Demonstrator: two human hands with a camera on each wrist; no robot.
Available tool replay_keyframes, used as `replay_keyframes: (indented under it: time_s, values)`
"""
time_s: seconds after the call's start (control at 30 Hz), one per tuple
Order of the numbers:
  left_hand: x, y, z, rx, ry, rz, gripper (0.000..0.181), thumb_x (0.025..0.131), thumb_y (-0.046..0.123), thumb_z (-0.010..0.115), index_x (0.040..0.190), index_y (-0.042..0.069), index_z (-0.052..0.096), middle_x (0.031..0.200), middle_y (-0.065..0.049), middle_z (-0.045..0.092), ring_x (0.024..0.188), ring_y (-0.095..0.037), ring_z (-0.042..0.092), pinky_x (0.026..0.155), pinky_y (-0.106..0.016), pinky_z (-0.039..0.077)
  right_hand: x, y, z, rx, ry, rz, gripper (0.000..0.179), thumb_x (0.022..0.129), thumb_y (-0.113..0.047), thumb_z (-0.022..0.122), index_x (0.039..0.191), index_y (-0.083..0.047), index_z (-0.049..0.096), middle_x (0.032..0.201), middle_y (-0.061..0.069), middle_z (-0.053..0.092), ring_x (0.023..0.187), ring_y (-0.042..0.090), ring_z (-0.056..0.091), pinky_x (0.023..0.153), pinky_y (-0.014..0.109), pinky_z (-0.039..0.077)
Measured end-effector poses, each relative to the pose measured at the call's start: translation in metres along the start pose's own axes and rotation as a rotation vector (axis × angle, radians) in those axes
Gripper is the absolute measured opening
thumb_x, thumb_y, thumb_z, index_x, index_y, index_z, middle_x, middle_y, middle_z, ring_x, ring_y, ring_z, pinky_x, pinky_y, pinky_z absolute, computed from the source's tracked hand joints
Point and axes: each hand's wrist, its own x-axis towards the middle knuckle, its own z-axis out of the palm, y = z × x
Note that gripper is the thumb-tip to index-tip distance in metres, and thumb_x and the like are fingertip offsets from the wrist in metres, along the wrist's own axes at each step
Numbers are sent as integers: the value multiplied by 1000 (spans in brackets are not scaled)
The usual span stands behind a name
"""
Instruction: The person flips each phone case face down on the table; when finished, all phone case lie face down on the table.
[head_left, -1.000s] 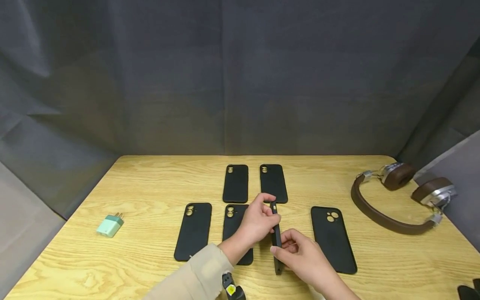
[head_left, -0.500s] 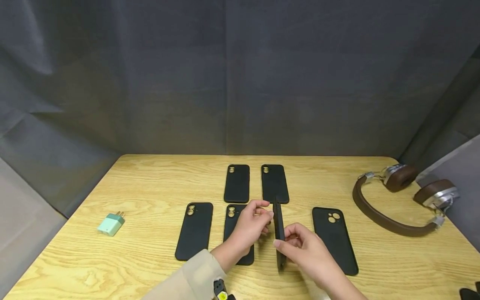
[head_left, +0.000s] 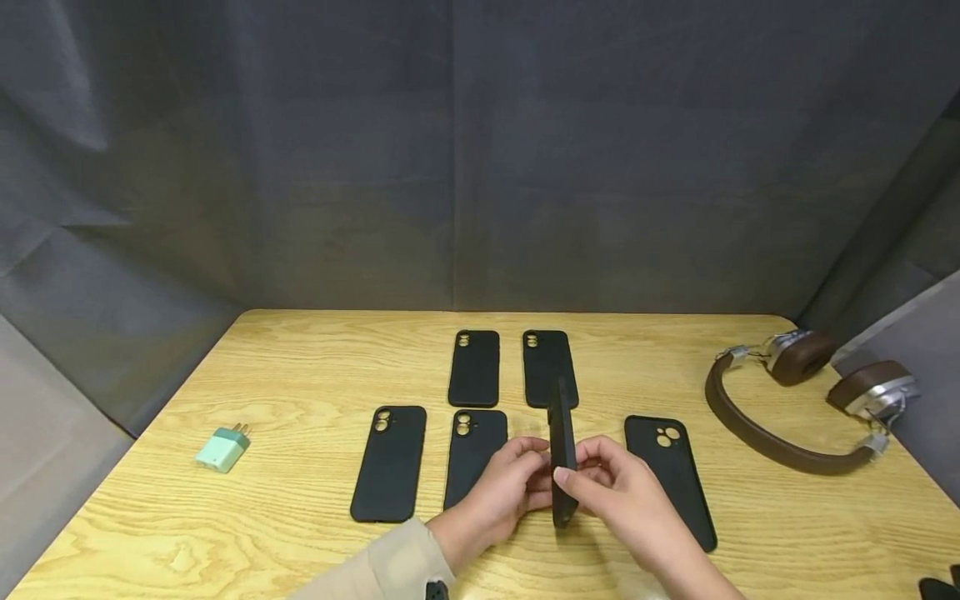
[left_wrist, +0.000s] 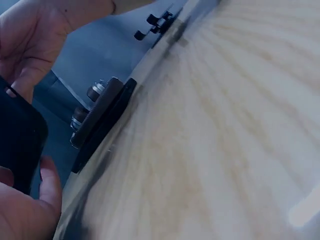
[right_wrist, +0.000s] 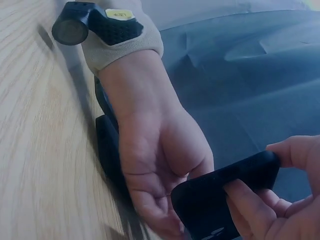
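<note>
A black phone case (head_left: 562, 454) stands on its long edge in front of me, edge-on in the head view. My right hand (head_left: 630, 500) pinches its near part between thumb and fingers. From the other side my left hand (head_left: 495, 500) holds it low down, its fingers partly hidden behind the case. In the left wrist view, the left thumb (left_wrist: 50, 182) and a finger lie at the edge of the case (left_wrist: 20, 135). The right wrist view shows the case (right_wrist: 205, 202) tilted, with a small shiny mark, and the right fingers (right_wrist: 250, 205) over its edge.
Flat on the wooden table (head_left: 300, 367) lie more black phone cases: two at the back, one front left (head_left: 388, 462), one beside my left hand (head_left: 474, 454), one face-up right (head_left: 671, 479). A green plug adapter (head_left: 222, 450) sits left, brown headphones (head_left: 780, 442) right.
My left hand has let go of the case's far upper end, moved down towards me and taken hold lower down. My right hand keeps its grip; the case tilts slightly.
</note>
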Motion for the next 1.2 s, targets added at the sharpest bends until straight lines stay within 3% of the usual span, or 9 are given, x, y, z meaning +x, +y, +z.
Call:
replay_keyframes:
  time_s: [0.2,0.47,0.77,1.03,1.2]
  values:
    - [-1,6,-1,-17,9,34,33,90,10,48,120,-1,45,85,-6,59,71,-12,57,66,-27,51,0,1,-3,30,-2,-8,29,84,-15,66,104,2,54,87,8,61,76,13,59,67,30,50]
    - [-4,16,-10,42,35,94,27,89,9,51,114,-1,49,80,-2,58,69,-12,55,63,-25,47,-3,5,-11,53,-13,6,31,84,-17,66,104,3,52,89,10,61,81,14,62,72,31,53]
    - [-7,21,-17,138,73,159,29,87,5,55,114,-4,52,78,2,57,67,-9,54,65,-27,49,0,18,-20,6,-34,75,39,86,-17,64,114,6,50,91,9,56,77,16,59,67,30,54]
    - [-15,18,-19,407,80,237,35,80,-1,62,114,-7,53,82,-6,57,66,-7,55,59,-23,49,5,38,-23,-40,-111,115,55,87,-10,62,131,11,37,83,9,57,70,18,60,64,32,55]
    - [-18,21,-18,618,71,213,44,78,3,66,119,-5,54,80,-2,56,66,-8,55,56,-20,45,8,45,-25,-50,-158,140,66,86,-11,64,138,9,29,80,9,57,70,19,60,65,33,55]
